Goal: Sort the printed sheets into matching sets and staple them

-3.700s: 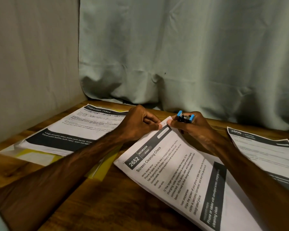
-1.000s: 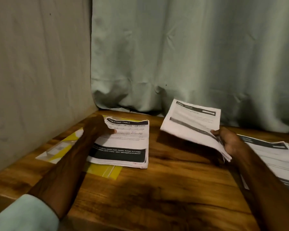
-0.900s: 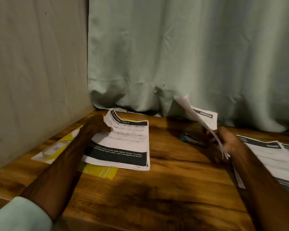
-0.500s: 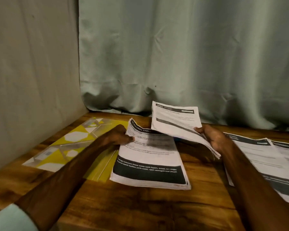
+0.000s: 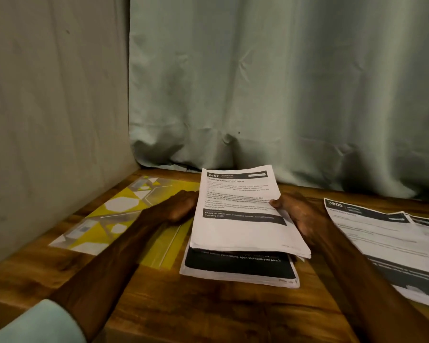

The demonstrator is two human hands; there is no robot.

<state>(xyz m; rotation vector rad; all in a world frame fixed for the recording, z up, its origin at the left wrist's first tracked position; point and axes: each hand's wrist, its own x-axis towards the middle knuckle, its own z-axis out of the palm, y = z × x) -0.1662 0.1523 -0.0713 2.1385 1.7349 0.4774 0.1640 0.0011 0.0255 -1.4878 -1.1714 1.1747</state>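
My right hand (image 5: 299, 215) grips the right edge of the stapled "2652 Screen Cleaning Check" set (image 5: 243, 214), thumb on top. The set lies tilted over a second printed set with a black band (image 5: 240, 267), which rests on the wooden table (image 5: 208, 313). My left hand (image 5: 180, 206) is at the left edge of both sets. Its fingertips are hidden behind the paper. No stapler is in view.
A yellow patterned plastic folder (image 5: 119, 214) lies flat at the left, near the wall. Loose sheets headed "3800" (image 5: 386, 238) spread over the right side of the table. A pale green curtain (image 5: 282, 95) hangs along the back edge.
My right hand has brought the 2652 set down over the black-banded set, which my left hand slid right off the yellow folder. The stapler seen earlier is gone from my right hand.
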